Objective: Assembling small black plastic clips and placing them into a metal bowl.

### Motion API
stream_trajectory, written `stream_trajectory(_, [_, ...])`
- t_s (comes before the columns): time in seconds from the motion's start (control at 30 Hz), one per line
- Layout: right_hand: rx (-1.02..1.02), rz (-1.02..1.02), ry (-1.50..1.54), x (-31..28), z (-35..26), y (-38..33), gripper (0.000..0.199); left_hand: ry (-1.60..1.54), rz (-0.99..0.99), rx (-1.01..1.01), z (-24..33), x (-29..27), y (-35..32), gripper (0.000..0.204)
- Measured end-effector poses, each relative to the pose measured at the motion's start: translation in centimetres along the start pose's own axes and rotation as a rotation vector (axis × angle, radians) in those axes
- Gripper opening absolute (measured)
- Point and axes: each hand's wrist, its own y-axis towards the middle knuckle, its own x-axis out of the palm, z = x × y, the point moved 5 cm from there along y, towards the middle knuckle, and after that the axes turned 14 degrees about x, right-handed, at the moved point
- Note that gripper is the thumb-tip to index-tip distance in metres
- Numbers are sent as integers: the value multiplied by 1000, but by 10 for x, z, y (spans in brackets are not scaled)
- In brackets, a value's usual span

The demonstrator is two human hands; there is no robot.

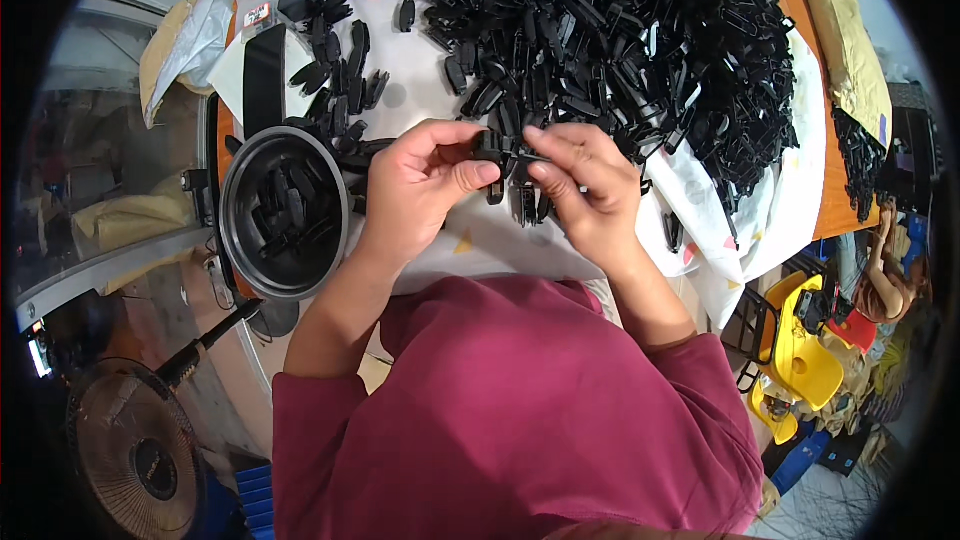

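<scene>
My left hand (420, 180) pinches a small black plastic part (490, 147) between thumb and forefinger, just above the near edge of the table. From the other side my right hand (592, 180) closes its thumb and fingertips on a black piece against it; whether these are one part or two I cannot tell. Beyond my hands spreads a big heap of similar black plastic parts (620, 50). To the left of my left wrist stands a round metal bowl (232, 210) with several black parts inside.
A white patterned cloth (395, 95) covers the orange-brown table (838, 180). Loose black parts and a dark flat slab (264, 80) lie at the left. A standing fan (135, 450) is at the lower left. Yellow chairs (815, 365) and another person (885, 290) are at the right.
</scene>
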Motion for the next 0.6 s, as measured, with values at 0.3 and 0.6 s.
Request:
stream_trajectory(0.3, [-119,58,-115,-1,-15,0,27,128,-20,87,7,4,0,26])
stream_trajectory(0.6, [-278,127,-312,12,-18,-15,32,8,5,-20,-4,11,-9,33])
